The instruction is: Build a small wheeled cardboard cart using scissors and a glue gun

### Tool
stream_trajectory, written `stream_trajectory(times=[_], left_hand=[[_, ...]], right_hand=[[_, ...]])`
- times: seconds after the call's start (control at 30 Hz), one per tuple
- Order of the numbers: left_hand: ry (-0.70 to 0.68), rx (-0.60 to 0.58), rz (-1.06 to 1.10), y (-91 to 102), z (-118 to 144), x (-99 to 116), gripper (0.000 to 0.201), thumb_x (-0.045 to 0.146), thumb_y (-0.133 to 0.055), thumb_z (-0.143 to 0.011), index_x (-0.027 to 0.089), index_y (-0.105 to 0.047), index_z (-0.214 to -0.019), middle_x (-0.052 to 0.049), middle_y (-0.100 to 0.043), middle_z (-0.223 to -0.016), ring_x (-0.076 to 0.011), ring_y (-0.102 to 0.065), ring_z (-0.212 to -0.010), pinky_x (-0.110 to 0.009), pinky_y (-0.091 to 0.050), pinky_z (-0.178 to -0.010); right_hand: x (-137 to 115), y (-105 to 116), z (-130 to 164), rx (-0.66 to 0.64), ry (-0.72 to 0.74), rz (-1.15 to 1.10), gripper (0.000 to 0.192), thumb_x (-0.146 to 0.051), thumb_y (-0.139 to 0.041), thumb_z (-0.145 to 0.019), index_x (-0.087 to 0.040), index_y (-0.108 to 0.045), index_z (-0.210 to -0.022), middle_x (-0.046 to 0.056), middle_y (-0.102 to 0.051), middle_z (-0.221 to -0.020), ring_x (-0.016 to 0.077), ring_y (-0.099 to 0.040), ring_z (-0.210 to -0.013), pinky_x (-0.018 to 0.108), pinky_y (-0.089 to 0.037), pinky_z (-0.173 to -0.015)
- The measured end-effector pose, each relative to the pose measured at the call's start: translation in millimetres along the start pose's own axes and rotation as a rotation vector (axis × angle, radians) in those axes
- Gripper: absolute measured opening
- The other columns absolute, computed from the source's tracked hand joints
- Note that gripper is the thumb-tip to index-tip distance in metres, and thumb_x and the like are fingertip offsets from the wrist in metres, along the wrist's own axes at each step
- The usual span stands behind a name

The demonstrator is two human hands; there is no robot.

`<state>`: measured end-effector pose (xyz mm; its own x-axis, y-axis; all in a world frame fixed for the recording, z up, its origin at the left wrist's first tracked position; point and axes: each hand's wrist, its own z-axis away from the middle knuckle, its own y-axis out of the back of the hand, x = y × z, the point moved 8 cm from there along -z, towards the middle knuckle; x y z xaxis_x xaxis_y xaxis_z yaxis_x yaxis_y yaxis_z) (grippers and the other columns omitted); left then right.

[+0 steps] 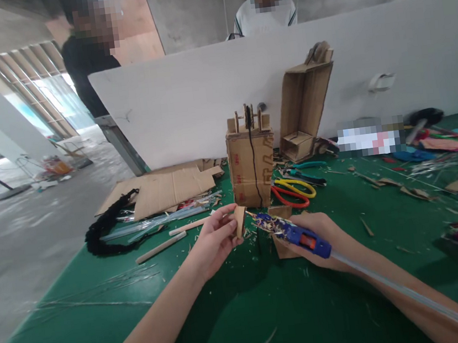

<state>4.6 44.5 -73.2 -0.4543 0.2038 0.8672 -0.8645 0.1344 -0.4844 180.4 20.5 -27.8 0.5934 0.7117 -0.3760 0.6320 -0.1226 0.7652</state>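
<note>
Between the fingers and thumb of my left hand [219,229] is a small cardboard piece [241,222], held upright. My right hand [318,233] grips a blue hot glue gun [299,236] with cardboard scraps stuck around its front. Its nozzle points left and is at or very near the cardboard piece; I cannot tell whether they touch. A long clear glue stick [397,283] runs out of the gun's back along my right forearm. Just beyond my hands stands a cardboard box [249,169] with discs on top and a black cord down its front. A folded cardboard scrap [285,249] lies beneath the gun.
Scissors [292,192] and teal-handled pliers [306,166] lie right of the box. An open cardboard box [308,103] leans on the white board [187,104]. Flat cardboard [164,190], black yarn [98,232] and clear sticks are at left. Two people stand behind the board.
</note>
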Motion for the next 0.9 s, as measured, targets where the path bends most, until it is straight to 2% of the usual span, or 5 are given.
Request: stream_trajectory(times=[0.1, 0.23, 0.53, 0.77, 0.9], left_hand=[[0.01, 0.007, -0.01, 0.0, 0.8, -1.1, 0.037, 0.016, -0.071, -0.07, 0.019, -0.061, -0.105, -0.004, -0.06, -0.087, -0.0128, -0.059, -0.071, -0.024, -0.047, -0.058], [0.017, 0.014, -0.006, -0.3, 0.7, -2.2, 0.036, 0.016, -0.071, -0.07, 0.019, -0.062, -0.105, -0.004, -0.059, -0.088, -0.0123, -0.059, -0.07, -0.024, -0.047, -0.057], [0.016, 0.005, 0.012, 0.8, 0.3, -3.6, 0.034, 0.016, -0.07, -0.07, 0.02, -0.063, -0.104, -0.003, -0.06, -0.087, -0.0115, -0.059, -0.069, -0.024, -0.046, -0.056], [0.021, 0.002, 0.029, 2.7, -2.3, -4.9, 0.034, 0.017, -0.07, -0.071, 0.02, -0.063, -0.105, -0.003, -0.06, -0.085, -0.0119, -0.059, -0.07, -0.024, -0.047, -0.058], [0.025, 0.002, 0.026, 1.0, -1.4, -4.5, 0.034, 0.016, -0.071, -0.07, 0.02, -0.063, -0.104, -0.003, -0.06, -0.085, -0.012, -0.059, -0.07, -0.023, -0.047, -0.056]], right_hand=[[-0.9, 0.8, -1.3, 0.016, 0.007, 0.034, 0.019, -0.034, -0.051, -0.074, -0.019, -0.049, -0.062, -0.002, -0.049, -0.052, 0.0097, -0.042, -0.045, 0.022, -0.032, -0.045], [-0.9, 0.6, -1.6, -0.009, -0.008, 0.024, 0.015, -0.029, -0.052, -0.075, -0.018, -0.052, -0.065, 0.0, -0.052, -0.055, 0.0106, -0.047, -0.048, 0.022, -0.036, -0.048], [1.9, -4.1, -0.2, 0.1, 0.011, -0.014, 0.019, -0.031, -0.052, -0.072, -0.019, -0.053, -0.058, 0.0, -0.052, -0.05, 0.0106, -0.044, -0.042, 0.024, -0.037, -0.044], [-2.3, -10.6, -1.7, 0.023, 0.018, -0.134, 0.015, -0.033, -0.058, -0.073, -0.019, -0.063, -0.075, -0.001, -0.062, -0.061, 0.0124, -0.058, -0.053, 0.022, -0.046, -0.053], [-1.2, -5.2, -3.0, 0.012, -0.024, -0.037, 0.014, -0.029, -0.058, -0.074, -0.018, -0.06, -0.065, -0.001, -0.057, -0.055, 0.0128, -0.055, -0.049, 0.023, -0.043, -0.048]])
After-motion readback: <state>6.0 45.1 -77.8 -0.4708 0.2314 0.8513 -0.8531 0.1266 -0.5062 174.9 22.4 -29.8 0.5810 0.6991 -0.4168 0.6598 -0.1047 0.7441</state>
